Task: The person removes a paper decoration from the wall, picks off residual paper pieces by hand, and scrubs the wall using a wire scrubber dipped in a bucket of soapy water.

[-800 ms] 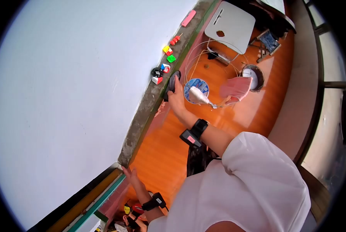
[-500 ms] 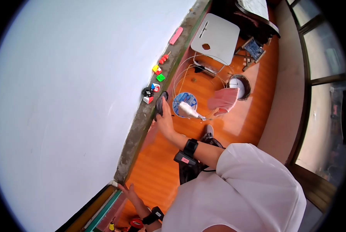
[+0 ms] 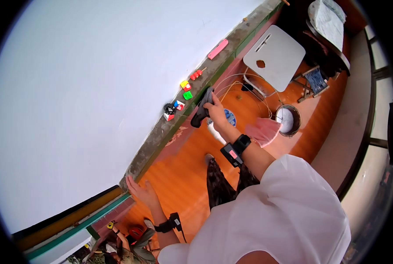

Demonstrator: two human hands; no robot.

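My right hand (image 3: 217, 112) is closed on a dark grey cloth (image 3: 201, 112), which hangs beside the edge of a grey concrete ledge (image 3: 159, 127). My left hand (image 3: 144, 193) is open, fingers spread, near the ledge's lower end. On the ledge lie a red and white block (image 3: 169, 117), a black round object (image 3: 169, 108), a blue, white and red block (image 3: 179, 105), a green block (image 3: 187, 95), a yellow and red block (image 3: 185, 85), a red skewer-shaped toy (image 3: 196, 75) and a pink case (image 3: 218, 49).
A white folding table (image 3: 278, 55), a folding stool (image 3: 315, 81), a bucket (image 3: 296, 127) and pink cloth (image 3: 264, 131) stand or lie right of the ledge. Thin wire loops cross the orange floor. Another person (image 3: 128, 248) is at lower left.
My right hand has come away from the ledge's edge with the cloth, more of which now shows. My left hand has lifted off the ledge's lower corner. The view has shifted.
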